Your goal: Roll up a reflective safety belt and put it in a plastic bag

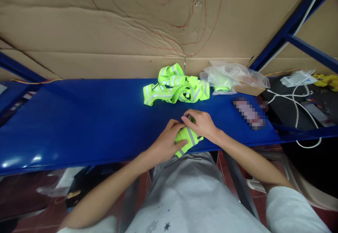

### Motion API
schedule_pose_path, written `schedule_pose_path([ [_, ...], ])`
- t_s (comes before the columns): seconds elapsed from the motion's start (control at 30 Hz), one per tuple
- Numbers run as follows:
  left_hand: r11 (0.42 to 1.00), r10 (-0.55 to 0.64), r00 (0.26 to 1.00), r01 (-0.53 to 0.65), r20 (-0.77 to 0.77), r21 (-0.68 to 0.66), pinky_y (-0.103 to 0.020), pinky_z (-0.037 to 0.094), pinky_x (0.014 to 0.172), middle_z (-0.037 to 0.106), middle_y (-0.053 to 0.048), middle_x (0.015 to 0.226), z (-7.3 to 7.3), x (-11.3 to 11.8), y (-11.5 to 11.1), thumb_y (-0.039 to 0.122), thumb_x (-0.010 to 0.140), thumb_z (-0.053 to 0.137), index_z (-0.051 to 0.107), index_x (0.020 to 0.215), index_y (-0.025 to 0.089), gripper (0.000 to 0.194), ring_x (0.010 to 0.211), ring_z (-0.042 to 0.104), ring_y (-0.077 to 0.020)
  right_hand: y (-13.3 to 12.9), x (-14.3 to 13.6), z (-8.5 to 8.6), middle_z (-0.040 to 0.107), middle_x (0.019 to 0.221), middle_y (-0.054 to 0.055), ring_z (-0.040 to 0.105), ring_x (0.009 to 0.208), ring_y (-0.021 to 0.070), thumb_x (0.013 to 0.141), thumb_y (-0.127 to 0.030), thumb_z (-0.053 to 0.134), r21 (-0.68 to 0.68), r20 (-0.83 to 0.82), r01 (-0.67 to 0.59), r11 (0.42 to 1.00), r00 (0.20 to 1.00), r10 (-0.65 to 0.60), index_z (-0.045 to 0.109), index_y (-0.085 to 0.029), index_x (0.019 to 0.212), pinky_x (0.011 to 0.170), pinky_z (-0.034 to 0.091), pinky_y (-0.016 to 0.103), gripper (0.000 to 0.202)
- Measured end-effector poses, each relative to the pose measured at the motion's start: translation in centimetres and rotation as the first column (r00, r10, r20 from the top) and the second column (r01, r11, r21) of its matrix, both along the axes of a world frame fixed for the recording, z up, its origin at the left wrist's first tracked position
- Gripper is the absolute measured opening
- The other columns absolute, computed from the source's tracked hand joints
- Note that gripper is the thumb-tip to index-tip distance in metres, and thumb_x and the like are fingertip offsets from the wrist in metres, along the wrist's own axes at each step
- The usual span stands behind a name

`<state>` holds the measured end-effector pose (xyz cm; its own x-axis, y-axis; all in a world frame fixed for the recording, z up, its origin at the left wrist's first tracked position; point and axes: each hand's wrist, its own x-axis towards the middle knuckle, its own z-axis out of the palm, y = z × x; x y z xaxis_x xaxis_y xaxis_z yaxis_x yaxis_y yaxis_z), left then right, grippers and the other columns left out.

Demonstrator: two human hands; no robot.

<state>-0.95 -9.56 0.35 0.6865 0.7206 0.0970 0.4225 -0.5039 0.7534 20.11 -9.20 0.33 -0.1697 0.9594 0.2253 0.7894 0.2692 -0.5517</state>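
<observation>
Neon-yellow strap being folded at the near edge of the table

Fluorescent yellow fabric with grey reflective stripes is the material in both hands. The left hand [166, 142] and the right hand [202, 123] meet over a small folded strap [188, 139] that lies at the near edge of the blue table [79, 120], just in front of the person's body. The left fingers are curled closed around the left side of the bundle, and the right fingers press down on its top, so both hands are gripping the same piece.

As I judge it, the step in hand is the folding or rolling of this strap into a compact packet. The bundle looks already short and thick, so it seems near to finished. The next move calls for keeping the layers pinched together, because such smooth woven band can spring open when the pressure is taken away.

Farther back on the table, well apart from the hands, lies a loose pile of straps [175, 85] of the same yellow and grey, tangled in loops. Just beside it to the right are clear plastic bags [232, 74], thin and wrinkled. Behind all stands a brown cardboard wall [105, 32], matt and creased. White cables [295, 102] lie at the right. The table surface is glossy and reflects light.
</observation>
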Motion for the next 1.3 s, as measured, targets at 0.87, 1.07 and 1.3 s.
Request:
schedule_pose_path([
  [0.87, 0.970, 0.242, 0.835, -0.224, 0.494, -0.096, -0.042, 0.065, 0.091, 0.025, -0.013, 0.163, -1.9, -0.6, -1.9, 0.047, 0.079, 0.088, 0.060, 0.114, 0.026, 0.049, 0.107, 0.070, -0.0213, -4.0, 0.3, 0.0, 0.081, 0.112, 0.004, 0.075, 0.099, 0.0242, 0.056, -0.027, 0.098, -0.554, -0.763, -0.398, 0.732, 0.594, -0.254, 0.081, -0.022, 0.117, 0.087, 0.059, 0.035, 0.063],
  [1.07, 0.996, 0.072, 0.831, -0.029, 0.552, -0.088, -0.032, 0.060, 0.088, 0.061, -0.012, 0.129, 4.0, 5.8, 2.3, 0.045, 0.100, 0.062, 0.063, 0.104, 0.021, 0.024, 0.115, 0.066, -0.0219, -5.9, 4.6, 0.4, 0.081, 0.098, 0.000, 0.073, 0.082, 0.0190, 0.049, -0.023, 0.100, -0.458, -0.861, -0.127, 0.880, 0.307, -0.404, 0.084, -0.026, 0.106, 0.077, 0.058, 0.030, 0.059],
  [1.3, 0.735, -0.134, 0.989, 0.143, -0.066, 0.663, -0.050, 0.037, 0.116, 0.058, -0.018, 0.147, 9.2, 19.6, 14.4, 0.014, 0.091, 0.067, 0.058, 0.139, 0.016, 0.050, 0.137, 0.051, -0.0334, -8.8, 10.4, 0.9, 0.079, 0.091, 0.001, 0.070, 0.075, 0.0187, 0.050, -0.022, 0.101, -0.441, -0.869, 0.190, 0.877, 0.152, -0.470, 0.083, -0.026, 0.109, 0.071, 0.058, 0.029, 0.062],
])
